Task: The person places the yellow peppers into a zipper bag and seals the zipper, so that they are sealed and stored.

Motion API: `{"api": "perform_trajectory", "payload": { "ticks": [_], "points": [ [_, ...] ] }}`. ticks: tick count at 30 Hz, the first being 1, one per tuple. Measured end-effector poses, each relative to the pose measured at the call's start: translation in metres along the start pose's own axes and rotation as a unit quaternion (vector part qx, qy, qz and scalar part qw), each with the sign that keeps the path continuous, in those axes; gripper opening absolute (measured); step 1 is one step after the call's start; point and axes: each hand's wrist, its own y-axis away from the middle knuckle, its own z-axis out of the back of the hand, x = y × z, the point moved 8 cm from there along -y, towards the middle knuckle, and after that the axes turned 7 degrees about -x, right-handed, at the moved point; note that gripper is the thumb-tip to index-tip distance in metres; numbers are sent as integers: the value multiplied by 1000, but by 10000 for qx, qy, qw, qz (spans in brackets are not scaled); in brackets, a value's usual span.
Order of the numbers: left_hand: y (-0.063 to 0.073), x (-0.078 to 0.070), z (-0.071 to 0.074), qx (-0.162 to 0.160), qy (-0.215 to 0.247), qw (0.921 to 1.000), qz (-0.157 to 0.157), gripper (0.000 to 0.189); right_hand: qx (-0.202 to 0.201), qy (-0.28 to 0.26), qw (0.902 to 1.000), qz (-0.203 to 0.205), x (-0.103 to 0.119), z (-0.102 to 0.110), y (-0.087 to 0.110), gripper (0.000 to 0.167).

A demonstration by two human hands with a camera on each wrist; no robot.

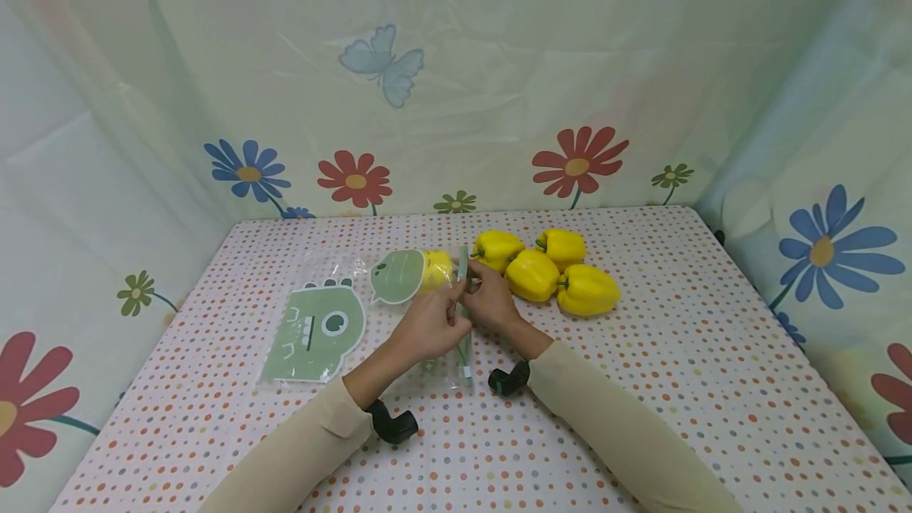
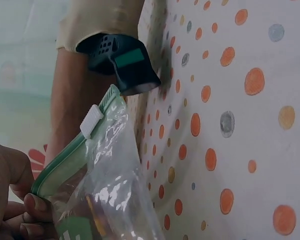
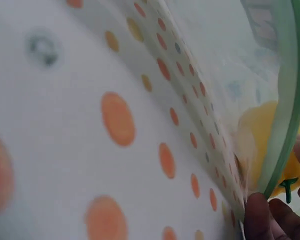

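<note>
A clear slider zip bag (image 1: 313, 339) printed with a green one-eyed monster lies flat on the table, its green zip edge (image 1: 465, 355) toward the right. Part of a yellow bell pepper (image 1: 437, 269) shows inside it, beside a green printed shape. My left hand (image 1: 431, 323) pinches the zip edge near its middle; in the left wrist view its fingers (image 2: 37, 207) are at the green strip, with the white slider (image 2: 91, 121) farther along. Farther up the same edge, my right hand (image 1: 490, 299) pinches the strip, fingertips (image 3: 257, 215) at its end in the right wrist view.
Several yellow bell peppers (image 1: 533, 275) lie in a group just right of the bag, close to my right hand. A dotted cloth covers the table (image 1: 677, 386). Behind it hangs a flowered curtain (image 1: 463, 101). Black devices (image 1: 393, 423) are worn on both wrists.
</note>
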Motion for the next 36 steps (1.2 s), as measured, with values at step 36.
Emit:
{"api": "perform_trajectory", "payload": {
  "ticks": [36],
  "points": [
    [1,6,-1,-31,211,9997,-113,69,-721,642,9929,694,-37,197,51,60]
  ]
}}
